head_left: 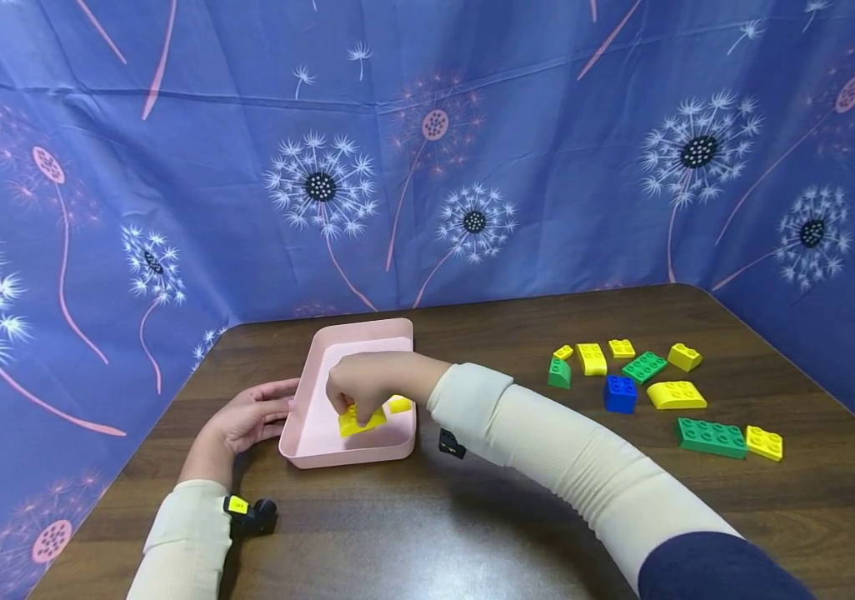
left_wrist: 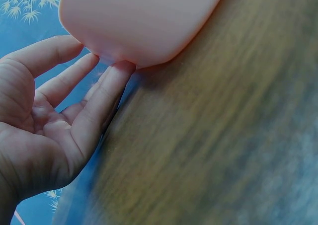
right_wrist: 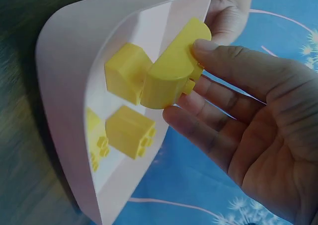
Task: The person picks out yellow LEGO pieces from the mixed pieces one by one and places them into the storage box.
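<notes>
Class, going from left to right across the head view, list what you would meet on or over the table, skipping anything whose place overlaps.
Left hand → pink tray → green rounded block → blue block → long green block → rightmost yellow block.

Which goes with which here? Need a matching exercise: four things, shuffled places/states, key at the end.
Things
1. Left hand
2. Blue block
3. Right hand
4. Pink tray

Places/states
A. Pinches a yellow block
B. Has other yellow blocks lying inside
C. Touches the tray's outer side with its fingertips
D. On the table, to the right of the tray in the head view

Pairs: 1-C, 2-D, 3-A, 4-B
</notes>
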Demonstrator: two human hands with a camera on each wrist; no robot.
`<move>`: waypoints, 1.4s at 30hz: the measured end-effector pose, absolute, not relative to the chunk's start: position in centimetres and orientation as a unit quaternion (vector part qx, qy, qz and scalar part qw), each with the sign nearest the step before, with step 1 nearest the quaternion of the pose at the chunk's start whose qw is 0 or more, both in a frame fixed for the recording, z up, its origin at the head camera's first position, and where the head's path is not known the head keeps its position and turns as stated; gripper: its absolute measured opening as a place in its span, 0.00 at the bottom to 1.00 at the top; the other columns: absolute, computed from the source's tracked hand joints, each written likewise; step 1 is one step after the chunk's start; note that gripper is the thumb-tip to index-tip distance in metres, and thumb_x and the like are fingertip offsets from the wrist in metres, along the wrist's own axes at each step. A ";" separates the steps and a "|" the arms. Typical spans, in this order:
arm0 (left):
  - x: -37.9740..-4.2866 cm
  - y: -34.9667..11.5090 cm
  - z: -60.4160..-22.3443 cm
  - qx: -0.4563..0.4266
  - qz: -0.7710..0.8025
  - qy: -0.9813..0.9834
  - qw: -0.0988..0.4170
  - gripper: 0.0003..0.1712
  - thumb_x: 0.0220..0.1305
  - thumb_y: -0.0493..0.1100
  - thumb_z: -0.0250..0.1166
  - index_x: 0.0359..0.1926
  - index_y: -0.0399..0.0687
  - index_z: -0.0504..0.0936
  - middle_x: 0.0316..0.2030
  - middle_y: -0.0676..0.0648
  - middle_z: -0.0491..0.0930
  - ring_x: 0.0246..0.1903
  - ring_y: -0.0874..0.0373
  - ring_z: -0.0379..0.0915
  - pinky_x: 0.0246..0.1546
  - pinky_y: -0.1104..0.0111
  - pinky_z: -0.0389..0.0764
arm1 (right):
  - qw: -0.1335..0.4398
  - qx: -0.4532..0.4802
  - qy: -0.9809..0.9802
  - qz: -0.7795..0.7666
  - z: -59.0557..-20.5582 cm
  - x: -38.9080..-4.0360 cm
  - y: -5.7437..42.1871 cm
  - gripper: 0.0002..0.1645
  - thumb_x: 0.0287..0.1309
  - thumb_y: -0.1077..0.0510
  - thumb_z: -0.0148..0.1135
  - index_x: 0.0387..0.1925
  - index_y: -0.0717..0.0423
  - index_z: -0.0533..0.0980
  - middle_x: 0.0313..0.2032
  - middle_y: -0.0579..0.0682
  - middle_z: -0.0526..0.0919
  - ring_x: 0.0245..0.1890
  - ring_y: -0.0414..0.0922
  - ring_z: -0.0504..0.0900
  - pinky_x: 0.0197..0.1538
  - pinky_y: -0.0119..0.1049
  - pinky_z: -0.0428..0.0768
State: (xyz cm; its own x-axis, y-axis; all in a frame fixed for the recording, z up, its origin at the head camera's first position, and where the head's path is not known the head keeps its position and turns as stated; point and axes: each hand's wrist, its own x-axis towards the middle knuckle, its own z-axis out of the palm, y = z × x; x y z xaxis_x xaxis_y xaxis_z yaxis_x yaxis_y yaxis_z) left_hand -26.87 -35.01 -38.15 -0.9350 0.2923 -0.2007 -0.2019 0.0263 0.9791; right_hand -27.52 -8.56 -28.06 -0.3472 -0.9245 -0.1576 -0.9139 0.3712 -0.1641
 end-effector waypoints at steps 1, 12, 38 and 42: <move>-26.9 -35.0 -38.1 0.034 0.697 0.694 0.177 0.31 0.69 0.33 0.57 0.71 0.37 0.62 0.44 0.52 0.82 0.44 0.58 0.80 0.45 0.63 0.81 | 0.114 -0.561 0.819 -0.023 -28.1 -27.6 -8.9 0.10 0.46 0.65 0.74 0.34 0.59 0.83 0.28 0.46 0.80 0.30 0.40 0.73 0.36 0.27 0.74; -26.9 -34.7 -38.2 0.036 0.703 0.686 0.183 0.32 0.69 0.33 0.57 0.71 0.36 0.60 0.45 0.53 0.83 0.45 0.58 0.80 0.46 0.62 0.81 | 0.141 -0.539 0.830 -0.018 -29.6 -27.4 -11.6 0.11 0.46 0.61 0.77 0.34 0.55 0.84 0.29 0.43 0.80 0.31 0.37 0.74 0.36 0.25 0.74; -26.6 -34.7 -37.9 0.050 0.699 0.689 0.184 0.34 0.70 0.33 0.55 0.73 0.31 0.53 0.48 0.50 0.82 0.46 0.58 0.80 0.47 0.62 0.80 | 0.127 -0.536 0.835 -0.003 -29.6 -26.7 -11.1 0.14 0.46 0.63 0.75 0.38 0.57 0.84 0.31 0.44 0.81 0.32 0.38 0.76 0.36 0.25 0.74; -26.5 -34.8 -37.8 0.048 0.702 0.688 0.180 0.32 0.69 0.32 0.57 0.72 0.34 0.59 0.46 0.51 0.82 0.45 0.58 0.80 0.46 0.62 0.81 | 0.113 -0.549 0.828 -0.013 -29.5 -26.7 -10.1 0.14 0.46 0.61 0.75 0.38 0.58 0.83 0.30 0.44 0.81 0.31 0.37 0.76 0.37 0.25 0.73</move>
